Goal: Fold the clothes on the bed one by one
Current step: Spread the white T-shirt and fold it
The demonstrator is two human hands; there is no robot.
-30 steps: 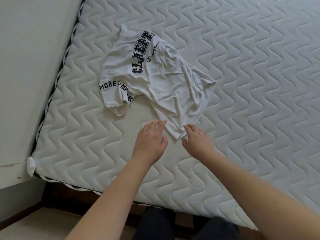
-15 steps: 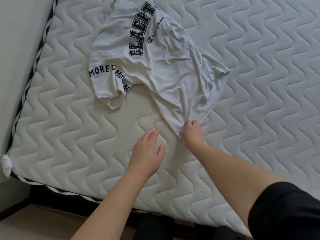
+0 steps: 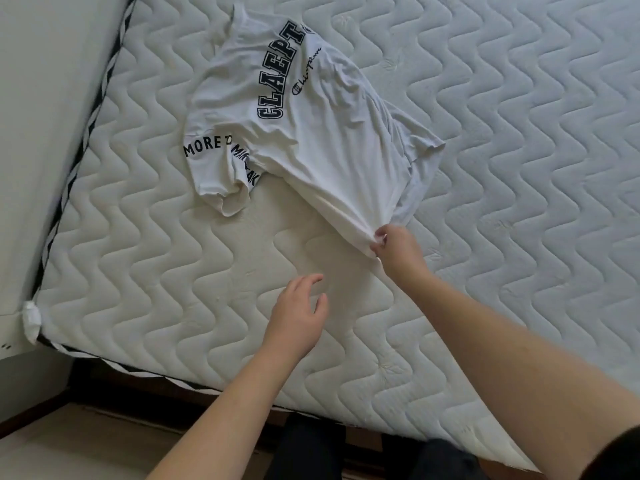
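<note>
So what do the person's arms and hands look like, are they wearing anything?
Both hands, the left hand and the right hand, are bare: no gloves, rings or watch show. The forearms are bare too. A bit of black sleeve shows at the right arm's upper end, by the picture's edge. No sleeve shows on the left arm.

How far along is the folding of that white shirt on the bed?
Nothing is folded: the white T-shirt lies crumpled on the mattress. The right hand pinches its near corner; the left hand hovers open beside. Spreading and all folds remain.
</note>
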